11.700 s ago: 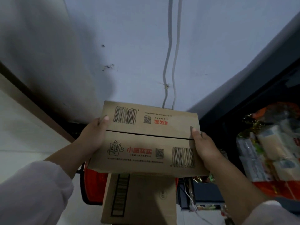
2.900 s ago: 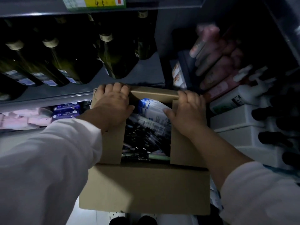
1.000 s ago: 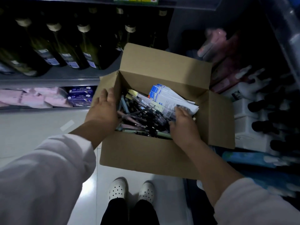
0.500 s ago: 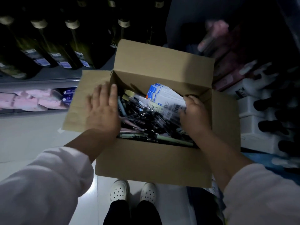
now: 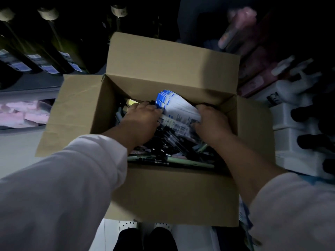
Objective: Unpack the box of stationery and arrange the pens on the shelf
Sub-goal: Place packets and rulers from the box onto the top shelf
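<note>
— What's nearest?
— I see the cardboard box, flaps open, with loose pens heaped inside.
— The grips?
— Both are in the box. My left grip curls against the left edge of the blue-and-white packet stack, and my right grip clasps its right end.
— Beyond?
— Dark bottles on the shelf.

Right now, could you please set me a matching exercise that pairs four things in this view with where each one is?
1 blue-and-white packets
2 green pen
3 dark bottles
4 white shoes

A on the shelf, upper left
B on the floor below the box
C gripped between left hand and right hand
D inside the box, along its near wall

Pairs: 1-C, 2-D, 3-A, 4-B
</note>
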Motion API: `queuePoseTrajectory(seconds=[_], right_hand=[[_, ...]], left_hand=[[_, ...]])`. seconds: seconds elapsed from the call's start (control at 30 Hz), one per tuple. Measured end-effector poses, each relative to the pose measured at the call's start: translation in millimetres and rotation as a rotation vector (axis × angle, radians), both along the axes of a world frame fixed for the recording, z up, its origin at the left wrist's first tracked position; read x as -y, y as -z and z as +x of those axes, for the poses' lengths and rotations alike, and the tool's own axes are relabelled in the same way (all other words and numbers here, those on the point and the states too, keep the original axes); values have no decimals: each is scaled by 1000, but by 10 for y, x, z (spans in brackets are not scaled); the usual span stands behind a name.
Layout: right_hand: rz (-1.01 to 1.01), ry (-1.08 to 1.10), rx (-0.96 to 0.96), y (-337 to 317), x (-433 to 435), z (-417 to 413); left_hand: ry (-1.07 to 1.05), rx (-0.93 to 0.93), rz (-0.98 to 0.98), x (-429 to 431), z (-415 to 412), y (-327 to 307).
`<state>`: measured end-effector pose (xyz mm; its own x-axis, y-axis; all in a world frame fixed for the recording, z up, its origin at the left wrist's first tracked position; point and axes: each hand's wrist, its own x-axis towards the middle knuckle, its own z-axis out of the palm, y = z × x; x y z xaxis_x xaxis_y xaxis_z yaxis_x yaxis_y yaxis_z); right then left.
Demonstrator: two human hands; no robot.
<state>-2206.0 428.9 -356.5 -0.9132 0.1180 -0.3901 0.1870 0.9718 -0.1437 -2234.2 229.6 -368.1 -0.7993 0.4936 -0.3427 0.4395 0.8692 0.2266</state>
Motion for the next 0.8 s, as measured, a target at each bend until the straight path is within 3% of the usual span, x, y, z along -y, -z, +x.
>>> queuePoseTrajectory(seconds=[0.37, 0.53, 0.7, 0.8], right_hand=[[-150, -7, 114, 96, -5, 29], [-204, 59, 56, 18, -12, 74], [-215, 89, -70, -251, 58, 124], [-301, 148, -129, -467, 112, 163]], left_hand=[[-79, -10, -50, -62, -49, 75], [-88, -28, -28, -52, 6, 38], [-192, -29, 141, -106, 118, -191], [-371, 146, 440, -177, 195, -455]])
